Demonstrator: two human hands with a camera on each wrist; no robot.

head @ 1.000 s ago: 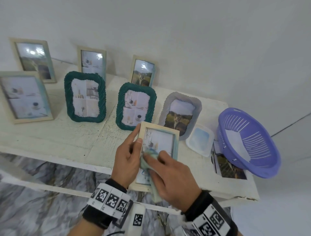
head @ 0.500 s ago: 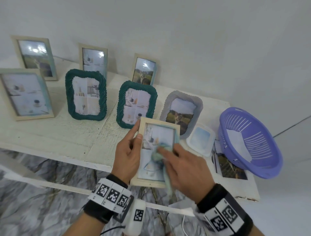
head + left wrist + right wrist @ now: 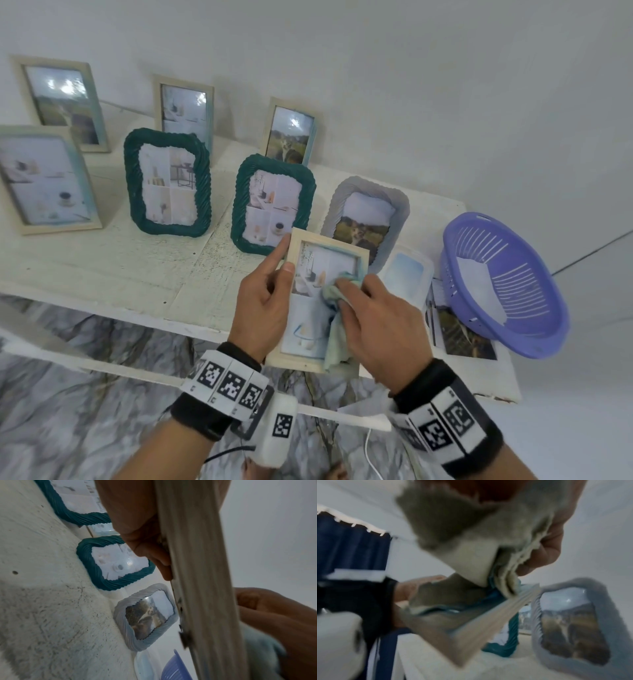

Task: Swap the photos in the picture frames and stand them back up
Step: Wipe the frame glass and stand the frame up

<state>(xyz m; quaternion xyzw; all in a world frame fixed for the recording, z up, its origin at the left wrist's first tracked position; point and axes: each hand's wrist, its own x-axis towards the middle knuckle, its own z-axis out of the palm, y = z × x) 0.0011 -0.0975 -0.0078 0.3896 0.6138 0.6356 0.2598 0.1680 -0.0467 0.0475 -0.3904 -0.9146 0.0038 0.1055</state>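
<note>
My left hand grips a pale wooden picture frame by its left edge, thumb on the front, and holds it tilted over the table's front edge. A pale photo shows behind its glass. My right hand holds a pale green cloth and presses it against the upper right of the glass. The left wrist view shows the frame's edge with my fingers behind it. In the right wrist view the cloth is bunched under my fingers above the frame.
On the white table stand two teal frames, a grey frame and several wooden frames at the back and left. A clear plastic lid, a loose photo and a purple basket lie at the right.
My right hand has slid the cloth up and to the right across the glass. The left hand keeps the same grip on the frame.
</note>
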